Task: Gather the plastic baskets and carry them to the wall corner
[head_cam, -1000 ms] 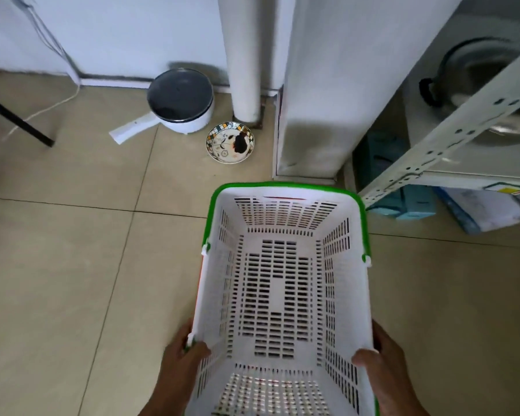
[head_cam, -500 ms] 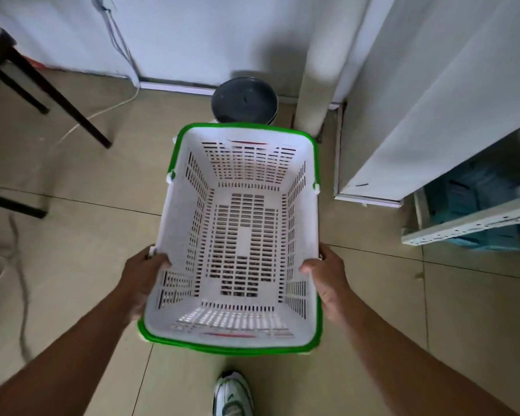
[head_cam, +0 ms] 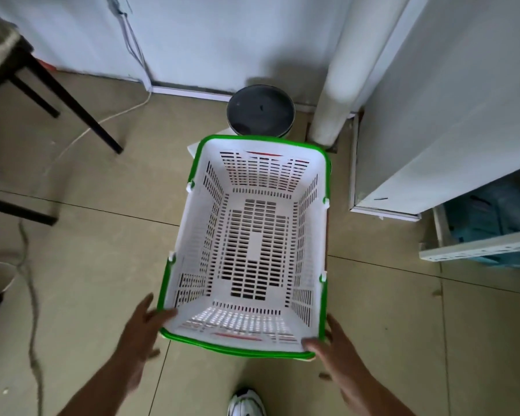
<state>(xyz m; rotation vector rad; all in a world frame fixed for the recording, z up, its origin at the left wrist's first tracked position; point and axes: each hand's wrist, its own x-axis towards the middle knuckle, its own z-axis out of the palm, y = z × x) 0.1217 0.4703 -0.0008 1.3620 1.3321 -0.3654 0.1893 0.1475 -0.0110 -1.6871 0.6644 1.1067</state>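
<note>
A white slotted plastic basket [head_cam: 254,247] with a green rim fills the middle of the view, tilted slightly away from me above the tiled floor. Red parts show through its slots and a second rim edge peeks out at the near right corner, so another basket seems nested under it. My left hand [head_cam: 143,328] is blurred at the near left corner, thumb on the rim and fingers spread below. At the near right corner, my right hand [head_cam: 332,345] has its thumb over the green rim.
A dark pot [head_cam: 260,111] stands on the floor just beyond the basket, by the wall and a white pipe [head_cam: 339,85]. A white cabinet [head_cam: 439,115] is on the right, black chair legs [head_cam: 72,103] and a cable [head_cam: 27,265] on the left. My shoe [head_cam: 246,403] is below.
My hands have slid from the basket's long sides to its near corners. The basket has shifted a little right and forward, and now covers the small patterned dish seen earlier.
</note>
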